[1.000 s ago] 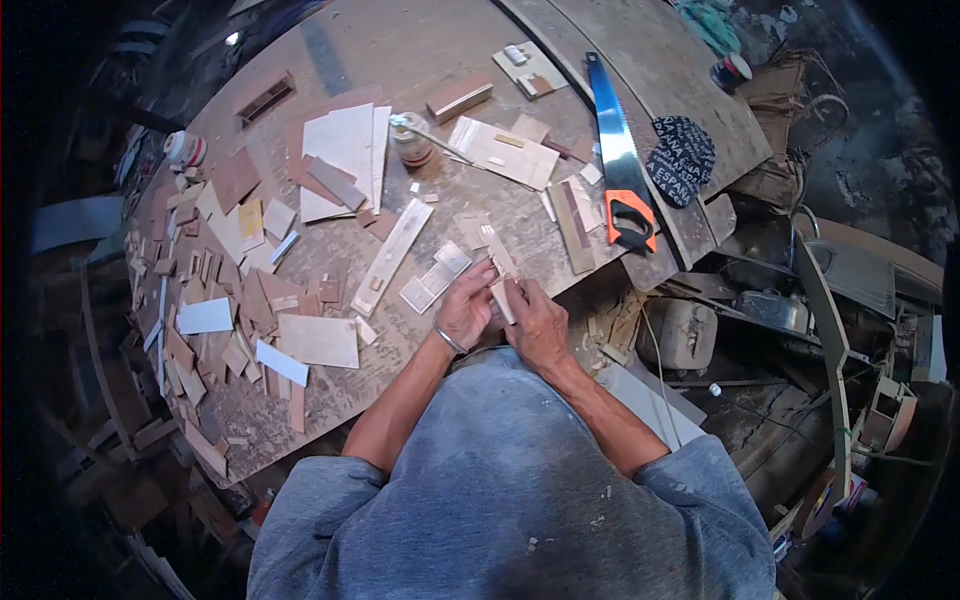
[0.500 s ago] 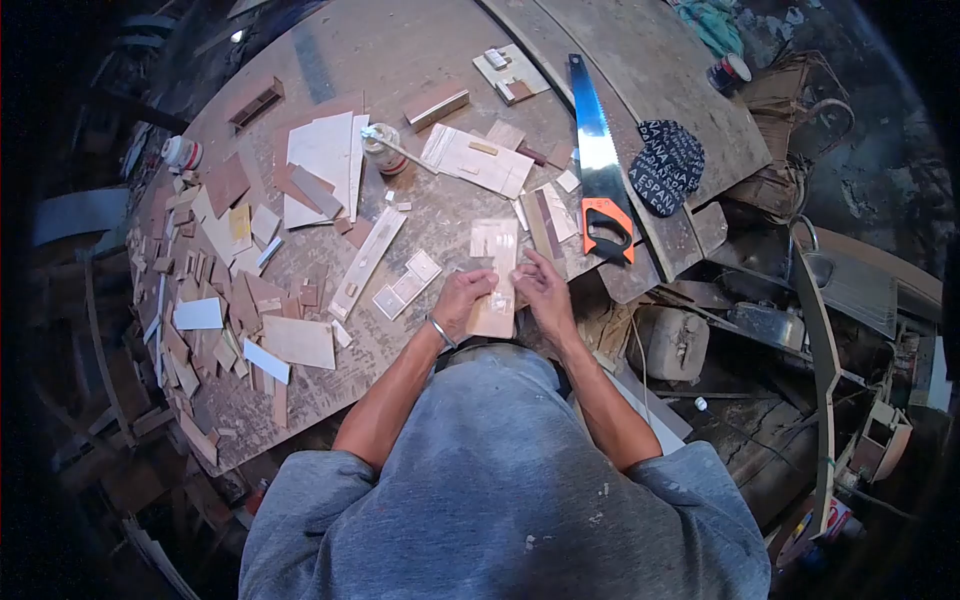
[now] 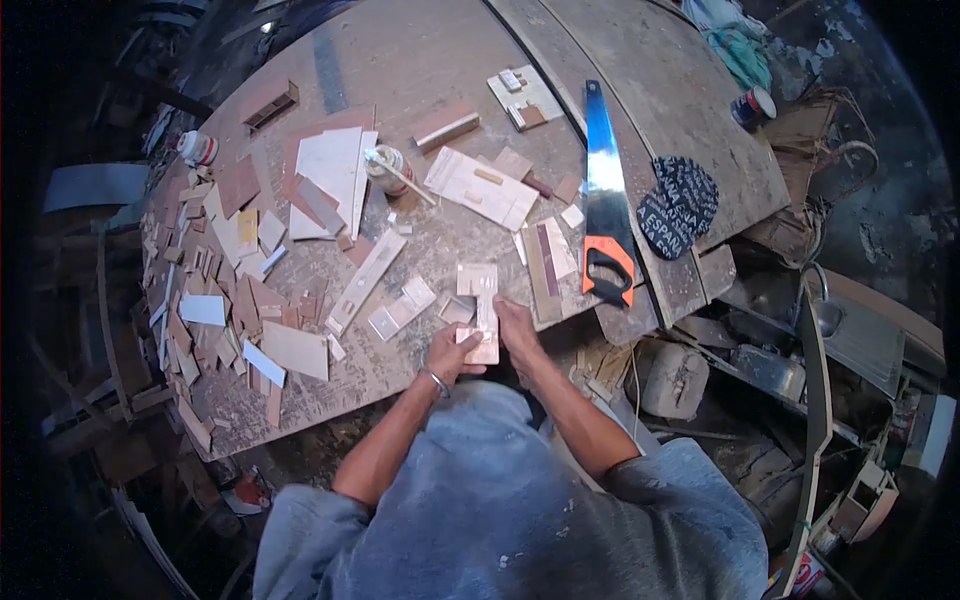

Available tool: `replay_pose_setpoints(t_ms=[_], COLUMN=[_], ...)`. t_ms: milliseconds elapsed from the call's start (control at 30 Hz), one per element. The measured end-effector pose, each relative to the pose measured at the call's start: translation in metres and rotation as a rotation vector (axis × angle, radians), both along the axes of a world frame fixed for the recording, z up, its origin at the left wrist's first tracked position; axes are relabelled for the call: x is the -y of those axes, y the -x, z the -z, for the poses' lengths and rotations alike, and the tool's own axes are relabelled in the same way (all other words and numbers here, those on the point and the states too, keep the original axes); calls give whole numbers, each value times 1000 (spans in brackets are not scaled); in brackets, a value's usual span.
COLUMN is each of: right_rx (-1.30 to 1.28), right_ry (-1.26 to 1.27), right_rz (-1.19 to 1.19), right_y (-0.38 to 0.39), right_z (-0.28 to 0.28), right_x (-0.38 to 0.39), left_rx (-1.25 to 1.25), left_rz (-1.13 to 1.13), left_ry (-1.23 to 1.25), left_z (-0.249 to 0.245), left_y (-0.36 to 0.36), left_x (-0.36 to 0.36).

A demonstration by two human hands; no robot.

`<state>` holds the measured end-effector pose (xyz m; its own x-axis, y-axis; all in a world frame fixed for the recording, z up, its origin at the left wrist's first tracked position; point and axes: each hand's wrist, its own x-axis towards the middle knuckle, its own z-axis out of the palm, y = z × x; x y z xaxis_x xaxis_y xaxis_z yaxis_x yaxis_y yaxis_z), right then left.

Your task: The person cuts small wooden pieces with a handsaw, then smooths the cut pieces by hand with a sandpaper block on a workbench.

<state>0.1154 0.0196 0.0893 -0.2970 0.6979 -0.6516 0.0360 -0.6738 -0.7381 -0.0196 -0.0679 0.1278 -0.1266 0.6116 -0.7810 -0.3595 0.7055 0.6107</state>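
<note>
Both hands hold a small pale wooden piece [image 3: 482, 300] near the table's front edge; it is wide at both ends and narrower in the middle. My left hand [image 3: 452, 352] grips its lower left part, thumb on top. On the right side, my right hand [image 3: 516, 328] has its fingers closed against the edge. Just left of the piece lies a small open wooden frame [image 3: 457, 309]. Beyond it are a flat piece with raised parts [image 3: 403, 309] and a long narrow strip [image 3: 367, 281].
A handsaw [image 3: 608, 200] with an orange and black handle lies on the right of the table, beside a patterned cap [image 3: 677, 205]. A jar [image 3: 388, 172] with a stick across it stands mid-table. Wood offcuts [image 3: 295, 349] cover the left side.
The wooden piece has moved down toward my body, with both hands closer round it. A small frame shows on its left now. The whole view has shifted slightly.
</note>
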Motion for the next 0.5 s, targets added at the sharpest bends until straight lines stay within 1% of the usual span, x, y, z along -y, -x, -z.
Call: replay_pose_setpoints(t_ms=[33, 100, 133, 167, 200, 233, 333, 367, 467, 500], right_rx=[140, 626, 638, 588, 662, 737, 877, 910, 985, 949], right_ry=[-260, -830, -906, -1154, -1153, -1147, -1027, -1073, -959, -960], right_rz=[-40, -11, 9, 15, -172, -358, -642, -612, -595, -468], right_y=[-5, -24, -28, -27, -27, -23, -14, -11, -23, -33], right_z=[37, 45, 40, 38, 42, 42, 43, 46, 46, 45], right_x=[-23, -114, -161, -198, -230, -252, -278, -279, -267, -256], left_rx=[-72, -228, -435, -641, -849, -900, -1049, -1023, -918, -872], left_rz=[-8, -27, 52, 133, 219, 270, 274, 293, 358, 385], left_ry=[-28, -97, -180, -261, -345, -299, -376, -370, -331, -309], left_z=[2, 4, 10, 18, 25, 18, 36, 43, 58, 64], left_y=[2, 7, 14, 22, 29, 35, 46, 50, 57, 59], left_x=[-3, -5, -8, -11, -18, -31, -55, -63, -85, -91])
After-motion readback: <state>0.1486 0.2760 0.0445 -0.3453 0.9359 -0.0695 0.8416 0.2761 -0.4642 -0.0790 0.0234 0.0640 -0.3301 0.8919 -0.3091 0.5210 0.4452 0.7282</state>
